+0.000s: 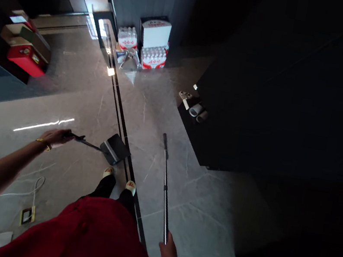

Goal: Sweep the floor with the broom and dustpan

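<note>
Our left hand is closed on the handle of the dustpan, which sits just ahead of our feet at lower centre; our right hand grips a tilted metal pole at lower right.

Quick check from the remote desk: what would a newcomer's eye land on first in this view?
First come the left hand, holding a black dustpan by its handle, and the right hand, gripping a long metal pole. Ahead by the wall, packs of bottled water sit under a white carton. A red box stands out far left.
</note>
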The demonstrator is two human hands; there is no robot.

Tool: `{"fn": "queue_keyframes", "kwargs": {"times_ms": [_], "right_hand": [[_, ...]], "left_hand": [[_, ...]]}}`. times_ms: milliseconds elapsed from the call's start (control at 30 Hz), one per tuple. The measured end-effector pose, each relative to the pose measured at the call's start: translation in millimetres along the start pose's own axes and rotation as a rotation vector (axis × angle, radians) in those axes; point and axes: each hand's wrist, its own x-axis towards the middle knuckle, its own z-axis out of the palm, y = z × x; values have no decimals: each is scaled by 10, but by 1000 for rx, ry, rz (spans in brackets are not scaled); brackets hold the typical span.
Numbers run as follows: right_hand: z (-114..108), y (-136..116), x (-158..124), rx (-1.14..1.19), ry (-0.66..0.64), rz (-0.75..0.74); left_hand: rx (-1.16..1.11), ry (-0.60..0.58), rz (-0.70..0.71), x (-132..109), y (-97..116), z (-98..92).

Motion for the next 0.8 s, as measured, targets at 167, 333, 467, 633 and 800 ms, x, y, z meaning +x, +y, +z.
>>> {"fn": "queue_keyframes", "kwargs": {"times_ms": [167, 333, 467, 633, 800], "right_hand": [[311, -99, -432, 361, 97, 240], [592, -522, -570, 504, -28, 323], [1105, -949, -712, 383, -185, 328], [1531, -1576, -670, 243, -214, 241], [1231, -1699, -713, 129, -156, 169]], "left_hand": [[39, -44, 50, 189, -365, -193], [23, -33, 90, 283, -780, -276], [26, -44, 122, 405, -995, -318], [76, -13, 163, 670, -947, -444], [125, 55, 269, 882, -771, -523]]}}
